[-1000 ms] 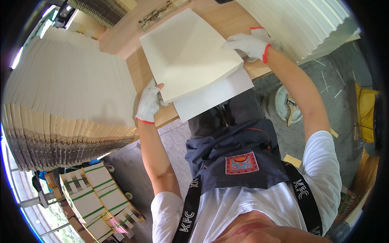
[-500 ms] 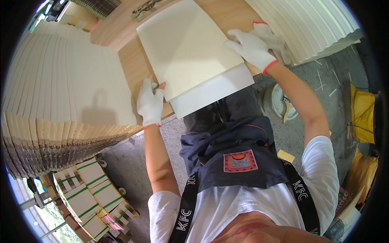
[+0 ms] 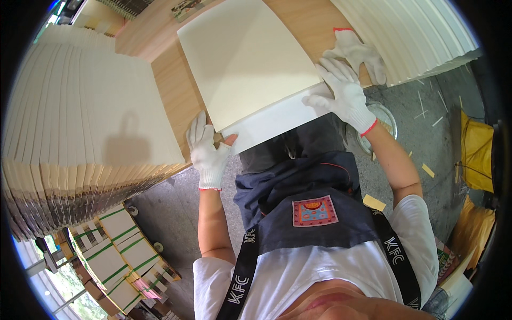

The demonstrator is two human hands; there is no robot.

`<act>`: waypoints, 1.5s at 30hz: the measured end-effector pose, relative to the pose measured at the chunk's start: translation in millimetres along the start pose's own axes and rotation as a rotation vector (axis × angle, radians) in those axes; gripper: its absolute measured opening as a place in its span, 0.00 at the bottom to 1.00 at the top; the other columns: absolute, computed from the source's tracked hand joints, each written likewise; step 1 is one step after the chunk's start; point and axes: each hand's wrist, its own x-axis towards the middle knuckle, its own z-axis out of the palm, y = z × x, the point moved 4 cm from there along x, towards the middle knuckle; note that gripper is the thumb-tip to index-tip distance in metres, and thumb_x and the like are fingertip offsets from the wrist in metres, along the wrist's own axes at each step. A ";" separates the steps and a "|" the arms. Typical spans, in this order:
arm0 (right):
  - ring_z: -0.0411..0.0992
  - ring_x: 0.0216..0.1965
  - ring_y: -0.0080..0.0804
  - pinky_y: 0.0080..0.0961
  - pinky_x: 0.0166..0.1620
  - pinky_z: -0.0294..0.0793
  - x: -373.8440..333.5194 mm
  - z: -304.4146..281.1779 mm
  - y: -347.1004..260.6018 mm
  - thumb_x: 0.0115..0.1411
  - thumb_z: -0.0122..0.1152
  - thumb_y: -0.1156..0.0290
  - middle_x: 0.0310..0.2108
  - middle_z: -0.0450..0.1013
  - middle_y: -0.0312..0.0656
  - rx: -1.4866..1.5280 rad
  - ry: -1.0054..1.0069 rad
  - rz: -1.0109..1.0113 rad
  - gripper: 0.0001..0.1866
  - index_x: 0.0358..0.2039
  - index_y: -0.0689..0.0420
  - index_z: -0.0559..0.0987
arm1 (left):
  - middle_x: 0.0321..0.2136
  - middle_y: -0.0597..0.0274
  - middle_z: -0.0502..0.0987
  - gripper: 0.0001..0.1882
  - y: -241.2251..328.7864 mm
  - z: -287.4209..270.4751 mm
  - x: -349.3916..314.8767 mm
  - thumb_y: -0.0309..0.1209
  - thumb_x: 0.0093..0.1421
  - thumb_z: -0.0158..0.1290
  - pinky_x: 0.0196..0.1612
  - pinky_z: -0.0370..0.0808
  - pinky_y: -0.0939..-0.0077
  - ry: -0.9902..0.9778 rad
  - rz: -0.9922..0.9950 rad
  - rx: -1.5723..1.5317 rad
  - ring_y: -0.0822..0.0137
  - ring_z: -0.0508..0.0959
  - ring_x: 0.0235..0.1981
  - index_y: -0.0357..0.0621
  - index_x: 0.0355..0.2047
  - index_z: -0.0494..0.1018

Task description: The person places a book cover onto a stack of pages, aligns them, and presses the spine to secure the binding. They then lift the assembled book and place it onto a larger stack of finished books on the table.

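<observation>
Before me on the wooden table lies a large cream sheet [image 3: 250, 58]. From under its near edge sticks out a white sheet [image 3: 272, 117], which reaches past the table's front. My left hand [image 3: 208, 152], in a white knit glove with a bare thumb tip, is at the near left corner. Its thumb touches the white sheet and its fingers are stretched out beside the cream sheet. On the right side, my gloved right hand [image 3: 344, 88] lies with fingers extended along the sheets' edge, its thumb over the white sheet. Both hands look open.
A loose white glove [image 3: 358, 53] lies beyond my right hand. Tall paper stacks stand left [image 3: 101, 106] and right [image 3: 410, 37]. Below the table's right side is a round bucket [image 3: 386, 125]; paper scraps dot the floor. A yellow bag [image 3: 476, 152] is far right, a strapped pallet load [image 3: 120, 250] lower left.
My right hand has come nearer to me and slightly right, its thumb now over the white sheet. My left hand has also come nearer, its thumb now at the white sheet's corner.
</observation>
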 end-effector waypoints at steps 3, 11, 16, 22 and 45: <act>0.58 0.68 0.48 0.45 0.69 0.54 0.4 -2.1 1.4 0.50 0.68 0.40 0.66 0.64 0.49 0.030 0.002 -0.004 0.46 0.62 0.59 0.70 | 0.60 0.45 0.70 0.34 -0.5 0.5 -0.1 0.46 0.45 0.69 0.65 0.62 0.55 -0.005 0.016 0.019 0.43 0.65 0.62 0.32 0.45 0.76; 0.56 0.69 0.47 0.46 0.70 0.52 0.8 -0.5 2.7 0.49 0.68 0.36 0.66 0.63 0.47 0.038 0.001 0.031 0.49 0.63 0.58 0.71 | 0.61 0.46 0.69 0.33 -1.0 0.9 -1.3 0.47 0.46 0.69 0.64 0.64 0.55 -0.013 -0.010 0.029 0.43 0.65 0.61 0.35 0.46 0.76; 0.57 0.69 0.50 0.44 0.69 0.54 0.5 -0.8 5.1 0.49 0.71 0.45 0.65 0.65 0.51 0.078 -0.001 0.001 0.44 0.62 0.57 0.72 | 0.61 0.49 0.69 0.33 1.1 -2.7 -0.3 0.47 0.47 0.69 0.63 0.65 0.55 -0.026 -0.008 0.072 0.44 0.66 0.61 0.38 0.48 0.76; 0.57 0.68 0.49 0.43 0.69 0.54 1.6 -1.2 0.1 0.48 0.70 0.39 0.64 0.65 0.50 0.056 0.029 0.009 0.47 0.62 0.59 0.71 | 0.61 0.50 0.69 0.37 4.2 -8.2 3.8 0.47 0.48 0.68 0.63 0.66 0.56 -0.083 -0.035 0.066 0.45 0.66 0.61 0.40 0.55 0.74; 0.58 0.68 0.49 0.44 0.69 0.54 2.9 -0.9 0.1 0.50 0.69 0.42 0.65 0.64 0.52 0.009 0.020 -0.009 0.46 0.62 0.61 0.70 | 0.61 0.52 0.69 0.35 -2.5 -0.4 1.2 0.47 0.47 0.68 0.63 0.65 0.55 -0.056 0.008 0.065 0.44 0.66 0.60 0.36 0.49 0.76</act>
